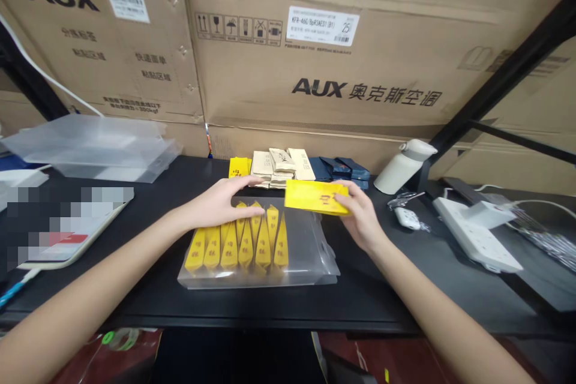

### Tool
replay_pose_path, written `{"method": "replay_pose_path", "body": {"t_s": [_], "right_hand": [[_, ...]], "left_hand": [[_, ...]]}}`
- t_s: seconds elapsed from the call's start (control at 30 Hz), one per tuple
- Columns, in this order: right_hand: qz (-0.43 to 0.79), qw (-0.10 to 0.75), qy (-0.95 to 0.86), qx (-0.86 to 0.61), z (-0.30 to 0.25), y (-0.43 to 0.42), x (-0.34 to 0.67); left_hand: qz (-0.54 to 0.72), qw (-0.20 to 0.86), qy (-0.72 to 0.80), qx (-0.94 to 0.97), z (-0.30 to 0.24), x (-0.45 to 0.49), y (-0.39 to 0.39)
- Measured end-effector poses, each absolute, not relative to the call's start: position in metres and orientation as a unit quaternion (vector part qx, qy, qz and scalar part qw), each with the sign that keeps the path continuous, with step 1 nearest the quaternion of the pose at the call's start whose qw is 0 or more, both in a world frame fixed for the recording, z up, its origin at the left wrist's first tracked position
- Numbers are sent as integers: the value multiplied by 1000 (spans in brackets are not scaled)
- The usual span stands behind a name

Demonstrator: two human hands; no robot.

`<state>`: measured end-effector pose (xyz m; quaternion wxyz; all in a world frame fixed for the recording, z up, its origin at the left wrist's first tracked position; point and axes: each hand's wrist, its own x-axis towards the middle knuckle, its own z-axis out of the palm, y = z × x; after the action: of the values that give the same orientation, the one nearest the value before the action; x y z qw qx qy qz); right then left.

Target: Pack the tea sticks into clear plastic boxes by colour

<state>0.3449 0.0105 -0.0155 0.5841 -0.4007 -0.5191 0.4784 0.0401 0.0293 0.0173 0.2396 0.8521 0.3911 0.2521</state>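
From my remote seat I see both bare arms reaching in over a black table (148, 294). The left hand (222, 201) lies flat and loose, palm down, fingers stretched to the right, resting on the far edge of a clear box (310, 252) that sits on the table right in front of the person. Inside that box a row of yellow sachets (245, 246) stands side by side, tips pointing away, and the left fingertips cover the tops of the middle ones. The right hand (362, 216) grips a yellow packet (317, 197) by its right end, thumb on top and fingers curled beneath; the packet is held roughly level, just above the far right corner of the clear box, close to the left fingertips (I cannot tell whether it touches the box). Behind the hands, against the cartons (360, 60), lie three small heaps: more yellow packs (238, 166), beige packs (274, 165) and blue packs (337, 167), side by side from left to right. A white bottle (402, 165) lies tilted to the right of them, with a key fob (407, 216) and a power strip (477, 228) nearer the right edge. Far left, a stack of flattened clear boxes (94, 144) rests on the table, well apart from the hands.
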Motion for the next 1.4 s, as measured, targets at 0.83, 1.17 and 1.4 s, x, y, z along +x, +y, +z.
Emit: {"method": "replay_pose_path", "body": {"t_s": [0.83, 1.17, 1.4], "right_hand": [[474, 451, -556, -512, -19, 16, 351], [681, 297, -566, -358, -9, 10, 359], [692, 275, -536, -397, -17, 18, 367]], "left_hand": [[250, 289, 438, 814, -3, 4, 45], [262, 269, 456, 807, -6, 3, 45], [265, 245, 461, 811, -5, 3, 44]]}}
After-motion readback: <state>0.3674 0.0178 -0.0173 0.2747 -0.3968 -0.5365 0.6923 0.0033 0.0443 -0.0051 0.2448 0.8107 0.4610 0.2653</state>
